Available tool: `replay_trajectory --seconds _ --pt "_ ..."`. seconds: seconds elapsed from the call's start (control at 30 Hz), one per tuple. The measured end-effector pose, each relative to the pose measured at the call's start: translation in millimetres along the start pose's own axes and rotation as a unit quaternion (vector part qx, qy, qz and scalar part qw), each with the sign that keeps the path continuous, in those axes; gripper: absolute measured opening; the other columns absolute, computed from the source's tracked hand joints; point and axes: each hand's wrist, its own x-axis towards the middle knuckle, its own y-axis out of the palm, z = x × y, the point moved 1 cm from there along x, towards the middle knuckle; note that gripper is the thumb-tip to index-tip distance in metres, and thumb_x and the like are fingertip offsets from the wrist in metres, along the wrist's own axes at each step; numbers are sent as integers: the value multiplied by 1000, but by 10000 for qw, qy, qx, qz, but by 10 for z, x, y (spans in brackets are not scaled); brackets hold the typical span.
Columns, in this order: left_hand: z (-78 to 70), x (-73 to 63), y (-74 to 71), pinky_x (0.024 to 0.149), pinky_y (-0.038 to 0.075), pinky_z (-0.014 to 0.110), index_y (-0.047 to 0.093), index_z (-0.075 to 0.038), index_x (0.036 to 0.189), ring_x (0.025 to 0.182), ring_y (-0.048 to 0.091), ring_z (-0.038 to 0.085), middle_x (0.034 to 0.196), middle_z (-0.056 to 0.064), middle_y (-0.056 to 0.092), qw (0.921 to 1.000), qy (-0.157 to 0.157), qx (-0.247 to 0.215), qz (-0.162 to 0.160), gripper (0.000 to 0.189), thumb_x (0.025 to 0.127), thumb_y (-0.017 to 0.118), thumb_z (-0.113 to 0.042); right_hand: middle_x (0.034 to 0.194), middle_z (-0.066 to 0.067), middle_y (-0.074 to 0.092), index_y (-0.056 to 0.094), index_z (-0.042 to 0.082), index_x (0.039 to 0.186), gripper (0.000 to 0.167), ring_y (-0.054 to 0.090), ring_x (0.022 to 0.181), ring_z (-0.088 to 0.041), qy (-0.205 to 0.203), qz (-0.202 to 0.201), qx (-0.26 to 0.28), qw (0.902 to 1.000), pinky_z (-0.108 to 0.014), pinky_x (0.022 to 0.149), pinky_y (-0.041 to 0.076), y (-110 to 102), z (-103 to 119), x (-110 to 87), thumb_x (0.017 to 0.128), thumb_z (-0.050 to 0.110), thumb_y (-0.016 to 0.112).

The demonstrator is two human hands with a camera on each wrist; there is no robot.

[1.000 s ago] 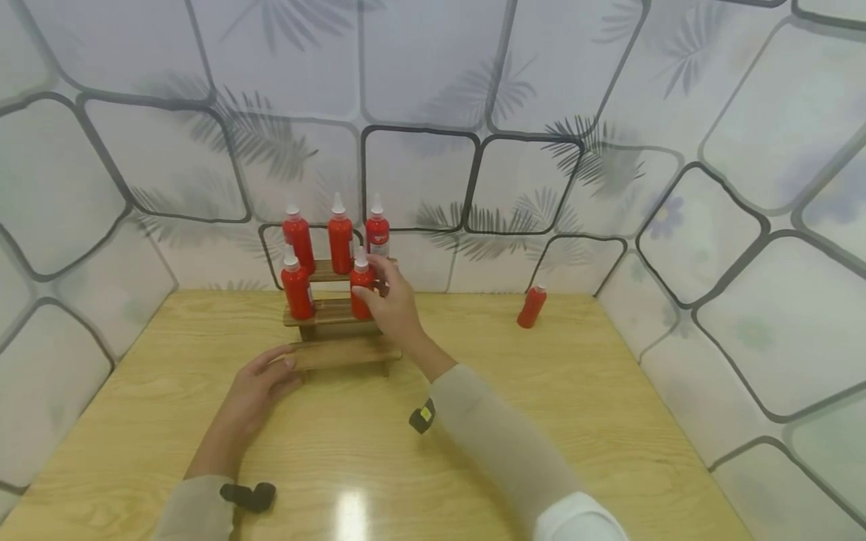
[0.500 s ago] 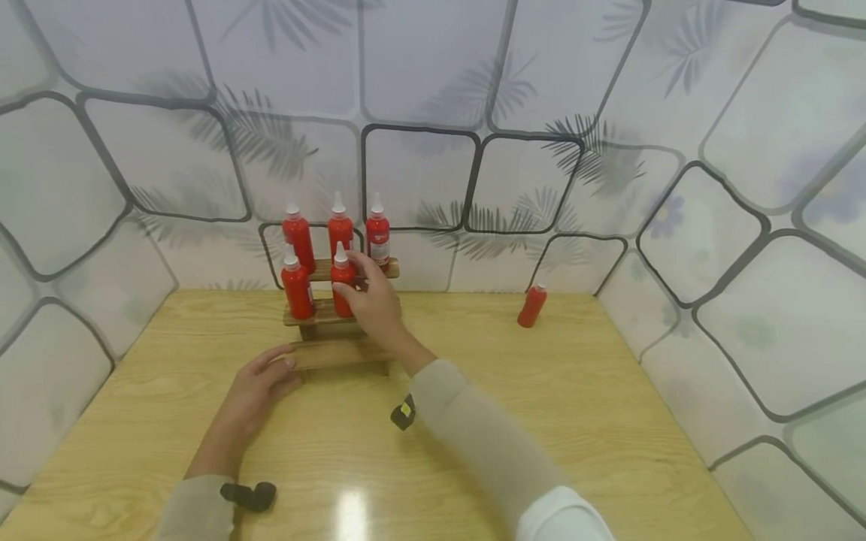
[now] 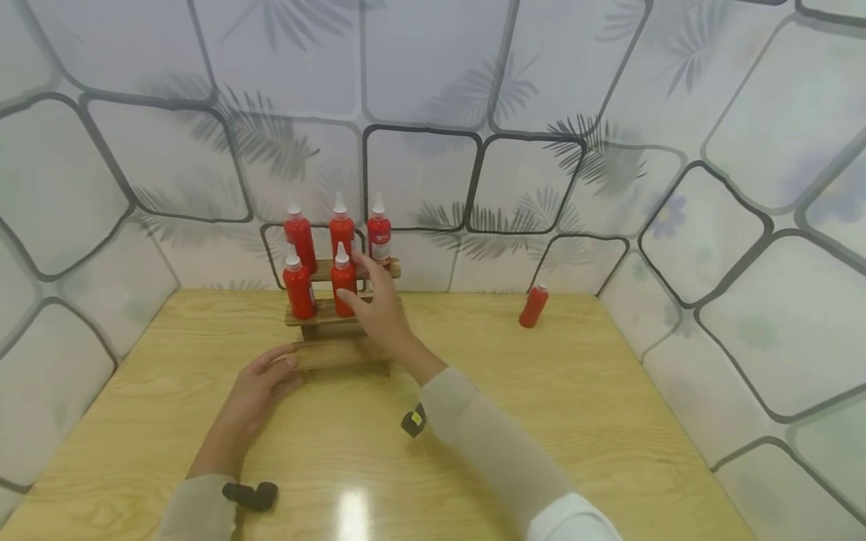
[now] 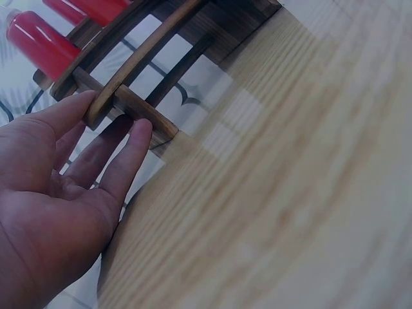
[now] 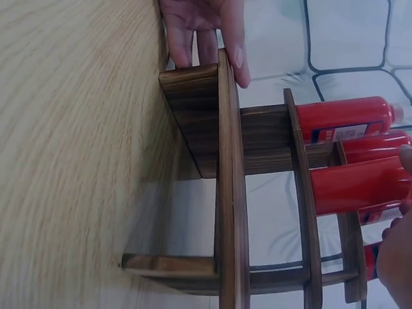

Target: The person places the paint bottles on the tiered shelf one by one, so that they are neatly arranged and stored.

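A three-tier wooden display rack (image 3: 341, 353) stands on the table against the back wall. At its lower left end my left hand (image 3: 260, 387) holds the bottom step, with fingertips on the board's end and the side support in the left wrist view. My right hand (image 3: 386, 308) is at the middle tier, fingers spread beside a red squeeze bottle (image 3: 344, 282) with a white pointed nozzle. This bottle stands upright, the thumb overlapping its front. Another red bottle (image 3: 299, 291) stands at the left of that tier. Three more, including the right-hand bottle (image 3: 380, 240), line the top tier.
A smaller-looking red bottle (image 3: 533, 306) without a pointed nozzle stands apart at the back right of the wooden table (image 3: 555, 413). Patterned walls (image 3: 419, 180) enclose the back and sides.
My right hand slid the squeeze bottle left along the middle tier, then loosened its fingers from it. The left hand has stayed at the rack's end.
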Motion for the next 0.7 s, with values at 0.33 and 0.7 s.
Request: replay_trajectory --seconds 0.33,0.7 --pt "-6 -17 -15 94 60 25 61 -21 129 101 70 13 107 -8 70 9999 111 33 47 26 104 57 -15 154 -5 45 46 16 148 61 39 145 -23 253 -87 -296 9992 -50 122 35 -447 -119 -238 95 31 72" --pt "-15 -26 37 94 60 25 63 -21 127 101 69 10 107 -10 70 9999 151 78 25 24 104 57 -15 148 -10 47 49 8 145 57 42 141 -27 134 -599 -689 9957 -48 121 36 -1176 -581 -448 95 23 72"
